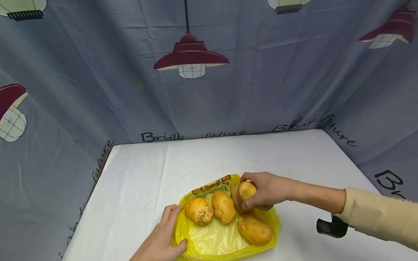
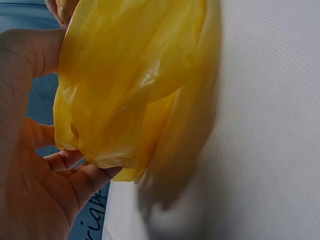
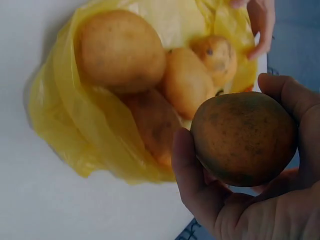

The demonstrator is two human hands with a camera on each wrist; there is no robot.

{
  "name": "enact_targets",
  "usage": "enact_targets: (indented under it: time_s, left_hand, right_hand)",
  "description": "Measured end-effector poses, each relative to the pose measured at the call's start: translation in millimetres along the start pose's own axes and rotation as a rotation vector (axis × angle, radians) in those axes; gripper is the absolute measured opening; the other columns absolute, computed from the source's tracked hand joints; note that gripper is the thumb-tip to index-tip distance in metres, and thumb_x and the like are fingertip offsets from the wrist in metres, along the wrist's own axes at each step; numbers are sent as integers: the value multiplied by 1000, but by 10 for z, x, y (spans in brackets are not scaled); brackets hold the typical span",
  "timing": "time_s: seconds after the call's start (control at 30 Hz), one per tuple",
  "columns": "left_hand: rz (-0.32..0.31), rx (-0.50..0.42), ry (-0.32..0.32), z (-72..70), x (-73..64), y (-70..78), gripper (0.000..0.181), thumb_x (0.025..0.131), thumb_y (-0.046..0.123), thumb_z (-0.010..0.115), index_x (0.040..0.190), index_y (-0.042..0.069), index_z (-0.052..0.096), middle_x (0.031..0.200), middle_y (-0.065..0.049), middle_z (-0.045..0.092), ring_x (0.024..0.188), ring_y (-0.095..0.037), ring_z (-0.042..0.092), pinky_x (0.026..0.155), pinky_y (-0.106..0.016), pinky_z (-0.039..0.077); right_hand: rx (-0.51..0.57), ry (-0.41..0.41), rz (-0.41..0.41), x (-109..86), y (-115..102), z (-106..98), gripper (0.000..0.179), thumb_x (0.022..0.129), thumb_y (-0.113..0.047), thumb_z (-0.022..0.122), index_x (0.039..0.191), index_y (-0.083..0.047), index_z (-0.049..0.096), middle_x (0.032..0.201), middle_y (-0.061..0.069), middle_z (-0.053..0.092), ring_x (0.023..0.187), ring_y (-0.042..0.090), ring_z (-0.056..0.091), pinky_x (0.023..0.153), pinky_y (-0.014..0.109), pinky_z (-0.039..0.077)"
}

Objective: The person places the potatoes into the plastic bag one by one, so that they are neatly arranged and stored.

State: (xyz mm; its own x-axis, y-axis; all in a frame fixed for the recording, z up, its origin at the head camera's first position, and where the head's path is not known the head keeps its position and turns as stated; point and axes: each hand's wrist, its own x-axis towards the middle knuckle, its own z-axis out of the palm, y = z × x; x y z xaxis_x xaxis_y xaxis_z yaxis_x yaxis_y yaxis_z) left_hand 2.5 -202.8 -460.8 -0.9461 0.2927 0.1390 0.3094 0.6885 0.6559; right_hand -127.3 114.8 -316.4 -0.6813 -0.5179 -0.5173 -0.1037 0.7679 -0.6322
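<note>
My right hand (image 1: pixel 266 190) grips a potato (image 3: pixel 245 139) between thumb and fingers, over the right side of a yellow plastic bag (image 1: pixel 212 241). The bag lies with its mouth spread wide. Inside it are a spotted potato (image 1: pixel 197 212) at the left, another potato (image 1: pixel 224 207) in the middle and a larger potato (image 1: pixel 254 229) at the front right. One more potato (image 1: pixel 236 197) is partly hidden behind the held one. At the bag's left rim my left hand (image 1: pixel 163 233) holds the plastic, its thumb on one side and its fingers on the other.
A white-covered table (image 1: pixel 140 181) carries the bag near its front edge. Grey-blue curtain (image 1: pixel 130 90) printed with lamps and lettering hangs behind and at both sides. A black object (image 1: pixel 332 227) shows beneath the right sleeve (image 1: pixel 375 214).
</note>
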Motion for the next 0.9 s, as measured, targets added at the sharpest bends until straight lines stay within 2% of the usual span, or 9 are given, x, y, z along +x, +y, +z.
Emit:
enact_targets:
  time_s: [0.2, 0.37, 0.53, 0.6, 0.77, 0.9]
  left_hand:
    - [-43, 22, -39, -13, 5, 26, 82, 75, 21, 75, 148, 7, 40, 133, 2, 36, 105, -13, 53, 87, -32, 50]
    - [-68, 12, -62, -11, 13, 43, 82, 76, 21, 74, 149, 8, 39, 133, 3, 35, 106, -14, 52, 89, -33, 50]
    - [-78, 4, -79, -5, 9, 39, 84, 76, 24, 75, 150, 9, 38, 134, 4, 34, 107, -14, 52, 89, -33, 50]
    - [-73, 3, -75, -4, 8, 34, 84, 76, 24, 75, 150, 9, 38, 133, 5, 34, 106, -14, 52, 87, -32, 50]
    - [-69, -9, -65, -3, 8, 28, 83, 76, 23, 75, 149, 9, 39, 133, 4, 34, 104, -14, 53, 86, -31, 50]
    - [-75, -5, -69, -8, 9, 26, 82, 76, 24, 75, 149, 9, 39, 133, 4, 34, 103, -14, 53, 85, -31, 50]
  right_hand:
    - [-66, -51, -67, -45, -36, 166, 51, 71, -28, 86, 113, -19, 59, 93, -1, 62, 82, 17, 60, 68, 35, 53]
    - [-87, -96, -150, -42, -69, 309, 49, 70, -28, 87, 110, -22, 60, 92, -6, 61, 81, 13, 59, 69, 31, 52]
    - [-125, -130, -190, -15, -120, 484, 51, 69, -32, 89, 111, -23, 61, 92, -11, 58, 80, 6, 57, 69, 26, 50]
    - [-183, -127, -215, -4, -130, 562, 54, 69, -33, 89, 114, -24, 61, 93, -13, 57, 81, 5, 55, 70, 25, 49]
    - [-426, -108, -304, 21, -153, 733, 62, 70, -38, 88, 124, -25, 60, 98, -12, 52, 79, 5, 50, 70, 24, 47]
    - [-574, -111, -367, 59, -150, 832, 67, 72, -40, 86, 130, -24, 57, 98, -9, 51, 75, 6, 48, 67, 23, 47]
